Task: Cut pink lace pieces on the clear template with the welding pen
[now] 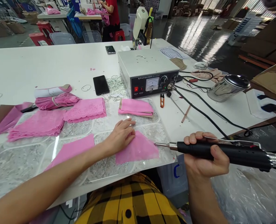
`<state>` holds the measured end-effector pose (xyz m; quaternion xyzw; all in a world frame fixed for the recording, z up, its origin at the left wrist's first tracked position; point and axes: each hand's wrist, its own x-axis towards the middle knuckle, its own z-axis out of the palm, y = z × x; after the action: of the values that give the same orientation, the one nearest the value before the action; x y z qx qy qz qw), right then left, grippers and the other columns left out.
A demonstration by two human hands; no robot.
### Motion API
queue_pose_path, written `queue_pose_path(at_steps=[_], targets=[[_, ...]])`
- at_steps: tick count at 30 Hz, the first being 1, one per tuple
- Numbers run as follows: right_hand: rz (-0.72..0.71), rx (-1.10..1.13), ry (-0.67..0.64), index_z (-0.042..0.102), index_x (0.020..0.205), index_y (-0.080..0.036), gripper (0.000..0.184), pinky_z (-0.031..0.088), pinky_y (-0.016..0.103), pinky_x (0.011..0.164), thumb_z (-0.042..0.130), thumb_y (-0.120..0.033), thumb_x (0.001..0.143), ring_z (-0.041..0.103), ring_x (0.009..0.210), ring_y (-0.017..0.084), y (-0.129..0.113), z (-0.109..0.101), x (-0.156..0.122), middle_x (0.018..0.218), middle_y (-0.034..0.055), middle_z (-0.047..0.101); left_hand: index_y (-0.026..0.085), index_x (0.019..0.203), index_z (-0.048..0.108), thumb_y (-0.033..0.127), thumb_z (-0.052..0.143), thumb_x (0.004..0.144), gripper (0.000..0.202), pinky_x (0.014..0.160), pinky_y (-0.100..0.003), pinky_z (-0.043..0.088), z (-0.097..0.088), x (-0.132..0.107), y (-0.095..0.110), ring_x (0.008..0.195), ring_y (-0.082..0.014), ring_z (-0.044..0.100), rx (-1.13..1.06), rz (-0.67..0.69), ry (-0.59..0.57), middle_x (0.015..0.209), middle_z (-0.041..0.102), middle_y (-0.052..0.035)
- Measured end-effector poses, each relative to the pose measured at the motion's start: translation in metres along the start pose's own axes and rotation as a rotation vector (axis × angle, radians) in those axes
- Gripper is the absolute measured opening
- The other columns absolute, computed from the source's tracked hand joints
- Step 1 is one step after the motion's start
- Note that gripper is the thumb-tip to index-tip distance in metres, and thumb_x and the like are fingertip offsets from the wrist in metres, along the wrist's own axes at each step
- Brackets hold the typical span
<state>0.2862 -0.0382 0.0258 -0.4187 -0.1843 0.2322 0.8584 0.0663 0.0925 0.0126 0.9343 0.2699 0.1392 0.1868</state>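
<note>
In front of the control box [154, 84], the left hand [121, 135] is resting loose, ungripping fingers on a pink cloth [141, 149], likely light, limp, best held by edges. The right hand [204, 160] is clenching a black handpiece [241, 155].

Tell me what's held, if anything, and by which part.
The right hand holds the black tool around its body, behind the metal tip; the left hand rests on pink fabric, no grip visible.
</note>
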Motion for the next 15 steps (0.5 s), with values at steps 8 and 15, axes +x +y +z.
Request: queue_pose_path(at_steps=[8, 15], targets=[[-0.02, -0.014, -0.052, 0.06, 0.075, -0.018, 0.022, 0.043, 0.027, 0.047, 0.058, -0.034, 0.06, 0.049, 0.054, 0.011, 0.001, -0.003, 0.0, 0.068, -0.0009, 0.049, 0.019, 0.08, 0.06, 0.021, 0.045, 0.093, 0.02, 0.106, -0.051, 0.04, -0.003, 0.002, -0.006, 0.133, -0.0281, 0.042, 0.005, -0.015, 0.035, 0.132, 0.056, -0.0108], [-0.019, -0.012, -0.057, 0.063, 0.075, -0.019, 0.022, 0.044, 0.027, 0.048, 0.058, -0.034, 0.06, 0.049, 0.054, 0.011, 0.001, -0.003, -0.001, 0.068, -0.0008, 0.05, 0.019, 0.08, 0.059, 0.023, 0.045, 0.093, 0.02, 0.108, -0.053, 0.038, -0.001, 0.004, -0.014, 0.133, -0.0285, 0.042, 0.016, -0.009, 0.035, 0.132, 0.057, -0.0106]])
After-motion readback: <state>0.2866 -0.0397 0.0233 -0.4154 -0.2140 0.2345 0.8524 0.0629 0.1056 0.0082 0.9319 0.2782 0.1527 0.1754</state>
